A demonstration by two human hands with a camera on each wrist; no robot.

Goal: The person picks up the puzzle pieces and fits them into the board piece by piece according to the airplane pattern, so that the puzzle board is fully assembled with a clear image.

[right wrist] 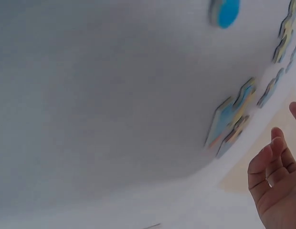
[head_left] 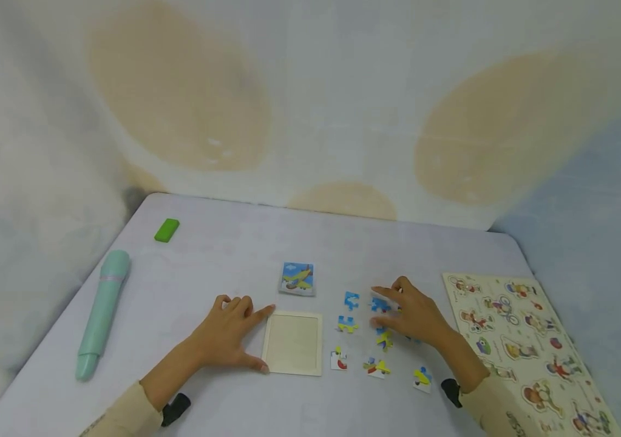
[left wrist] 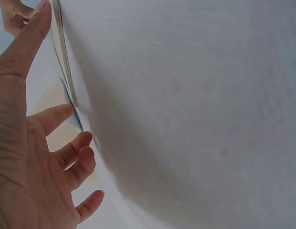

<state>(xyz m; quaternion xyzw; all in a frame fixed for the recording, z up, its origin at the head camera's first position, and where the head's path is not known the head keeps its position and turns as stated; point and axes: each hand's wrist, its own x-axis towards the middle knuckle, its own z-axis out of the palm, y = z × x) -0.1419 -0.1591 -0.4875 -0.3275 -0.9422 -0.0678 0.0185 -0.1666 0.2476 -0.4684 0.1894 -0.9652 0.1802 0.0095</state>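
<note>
A square wooden puzzle tray (head_left: 319,349) lies flat in the middle of the table, its pale base showing. My left hand (head_left: 225,337) spans the tray's left side, thumb touching the near corner and index finger the far corner. The left wrist view shows the tray's thin edge (left wrist: 66,71) between those fingertips. Several jigsaw pieces (head_left: 348,324) in blue, yellow, red and white lie to the tray's right. Over them hovers my right hand (head_left: 419,312), thumb and index finger apart around a blue piece (head_left: 379,304). The right hand partly hides other pieces.
Behind the tray lies a small picture (head_left: 297,279) of a yellow plane. A large wooden board with cartoon figures (head_left: 507,331) covers the right side. On the left are a mint-green cylinder (head_left: 104,312) and a green block (head_left: 167,230). Curtains stand round the table.
</note>
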